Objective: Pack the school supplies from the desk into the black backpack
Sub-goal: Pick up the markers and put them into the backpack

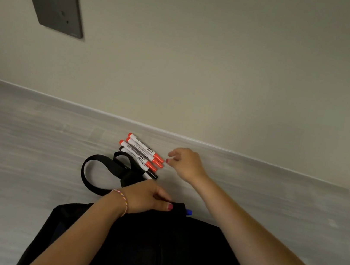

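Black backpack (152,249) lying flat on the grey wood-grain desk (20,143), filling the near centre of the view; taken here as the landmark. White mark showing at the backpack's near right corner. Beyond the backpack's far edge, pale wall (203,57) rising from the desk's back lip. High on that wall, well apart to the far left of the backpack, a dark grey socket plate (52,3).

Off the backpack's far left corner, black strap loop (95,172) curled on the desk, its free end crossing over the marker nearest the backpack.

Left hand (146,198) resting on the backpack's far edge, thumb and curled fingers gripping the black fabric there; braided thread bracelet (121,201) round the wrist. Right hand (185,163) reaching past the backpack's far edge, hovering just right of the markers, fingers loosely curled with forefinger and thumb nearly meeting, nothing held between them.

Row of markers (142,153) lying side by side on the desk just beyond the backpack's far edge, close to the wall: three with red caps, one with a black cap (151,175) nearest the backpack, all slanted alike.

Small blue tip (189,212) poking out at the backpack's far edge, just right of the left thumb; rest of it hidden, so cannot tell what it is.
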